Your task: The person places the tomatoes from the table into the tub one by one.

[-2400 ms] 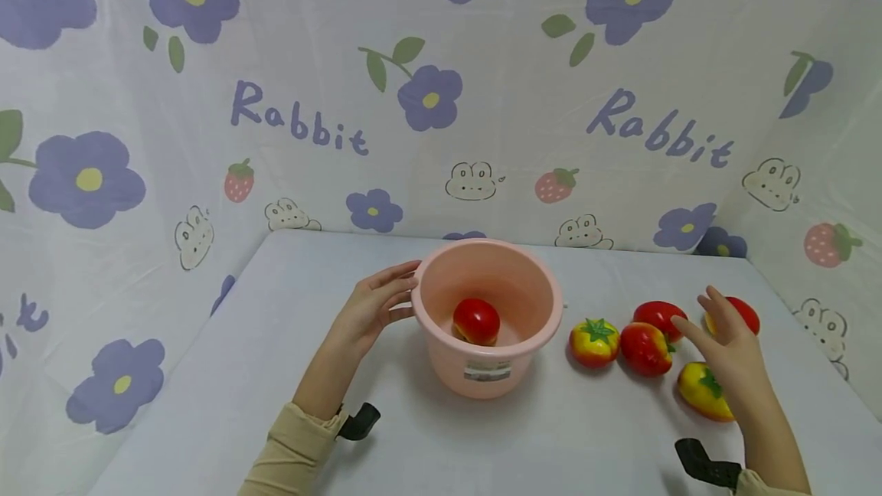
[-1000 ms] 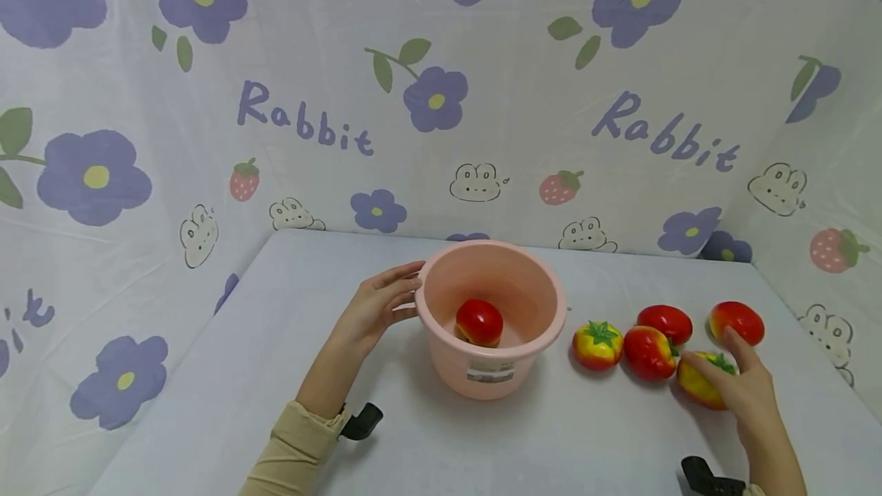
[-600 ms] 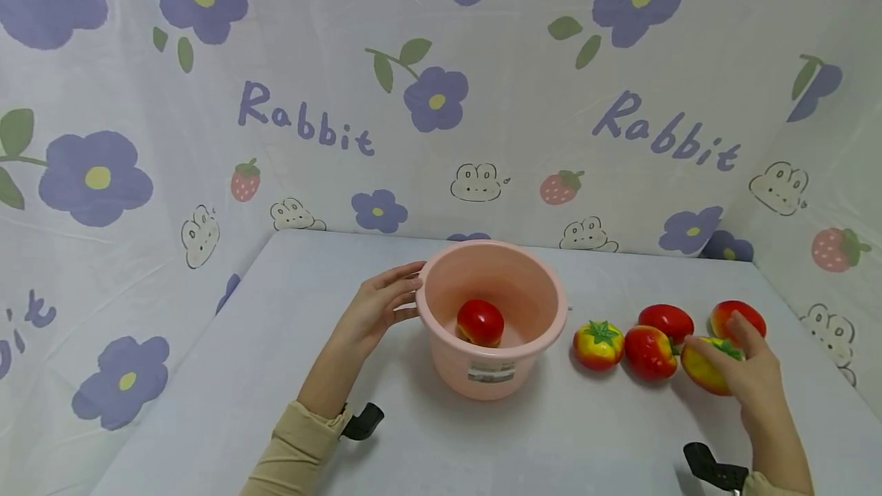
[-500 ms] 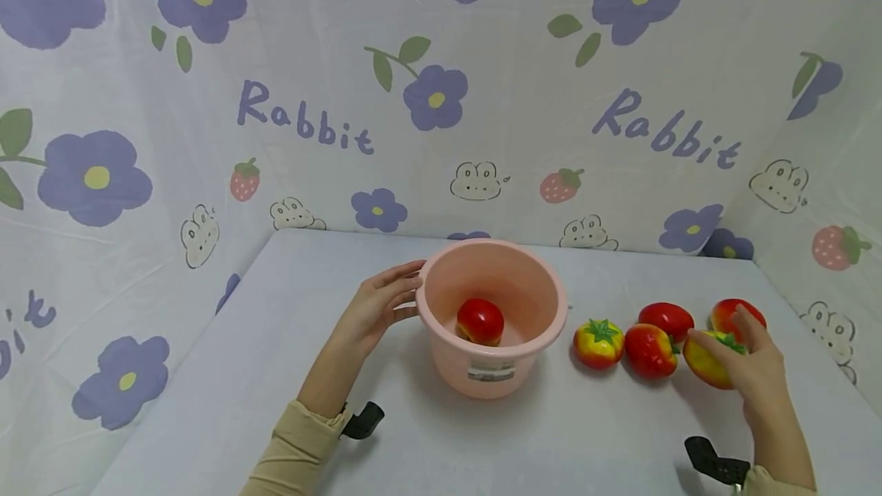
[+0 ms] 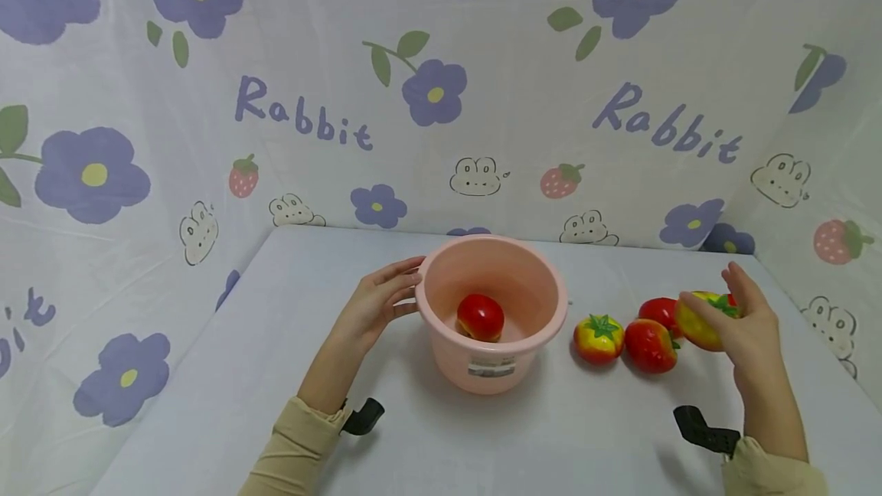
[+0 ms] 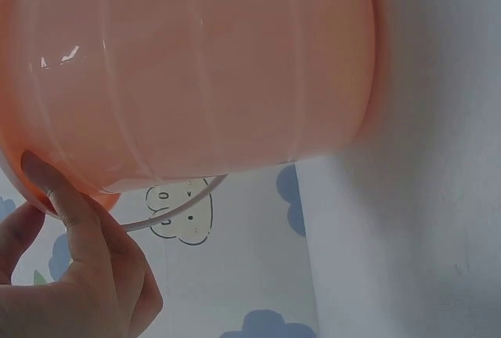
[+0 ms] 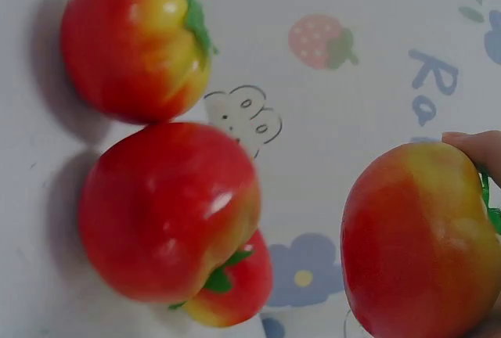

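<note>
My left hand (image 5: 375, 301) grips the rim of a pink plastic bucket (image 5: 451, 362); in the left wrist view the thumb and fingers pinch that rim (image 6: 16, 174). One red tomato (image 5: 481, 318) lies at the bottom of the bucket. On the right, a yellow-and-red tomato (image 5: 697, 324) with a green leafy top is held up above the table by my right hand (image 5: 754, 331), between thumb and fingers. The right wrist view shows this held tomato (image 7: 423, 240) at its right edge, with only bits of the hand visible.
Between bucket and right hand sit a yellow-red tomato (image 5: 598, 340), a red one (image 5: 650, 346) and another behind it (image 5: 658, 311). A further red one is mostly hidden behind the held tomato. A patterned cloth (image 5: 524, 98) hangs behind the white table (image 5: 537, 450).
My right hand has come down to the yellow-and-red tomato, taken hold of it and raised it off the table, away from me. My left hand and the bucket stay in place.
</note>
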`<state>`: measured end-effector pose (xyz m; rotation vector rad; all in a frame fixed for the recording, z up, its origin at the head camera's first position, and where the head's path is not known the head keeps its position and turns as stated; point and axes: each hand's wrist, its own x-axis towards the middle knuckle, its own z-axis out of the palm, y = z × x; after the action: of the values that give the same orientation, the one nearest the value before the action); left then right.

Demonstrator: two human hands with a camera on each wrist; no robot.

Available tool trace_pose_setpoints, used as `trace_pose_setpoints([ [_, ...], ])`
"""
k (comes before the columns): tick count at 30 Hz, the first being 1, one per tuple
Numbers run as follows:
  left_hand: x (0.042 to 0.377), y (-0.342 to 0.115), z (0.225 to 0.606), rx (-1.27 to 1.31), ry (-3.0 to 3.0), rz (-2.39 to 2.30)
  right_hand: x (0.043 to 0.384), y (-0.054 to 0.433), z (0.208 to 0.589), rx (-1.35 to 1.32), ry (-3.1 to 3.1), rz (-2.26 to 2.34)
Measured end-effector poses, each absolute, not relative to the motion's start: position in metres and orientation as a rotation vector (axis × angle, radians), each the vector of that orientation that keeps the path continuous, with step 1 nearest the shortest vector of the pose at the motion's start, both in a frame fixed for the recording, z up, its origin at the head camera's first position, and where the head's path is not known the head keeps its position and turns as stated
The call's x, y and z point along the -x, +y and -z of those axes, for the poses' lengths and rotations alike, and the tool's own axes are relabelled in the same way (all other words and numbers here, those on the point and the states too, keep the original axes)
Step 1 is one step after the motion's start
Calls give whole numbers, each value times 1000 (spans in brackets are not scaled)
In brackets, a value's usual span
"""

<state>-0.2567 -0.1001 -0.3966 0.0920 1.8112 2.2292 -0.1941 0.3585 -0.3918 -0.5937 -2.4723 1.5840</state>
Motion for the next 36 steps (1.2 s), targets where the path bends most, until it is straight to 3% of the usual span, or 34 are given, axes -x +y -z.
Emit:
trace_pose_setpoints([
  [36,256,-100,396,-93,1839,-2221,238,254,302,137,-2403,-1587],
])
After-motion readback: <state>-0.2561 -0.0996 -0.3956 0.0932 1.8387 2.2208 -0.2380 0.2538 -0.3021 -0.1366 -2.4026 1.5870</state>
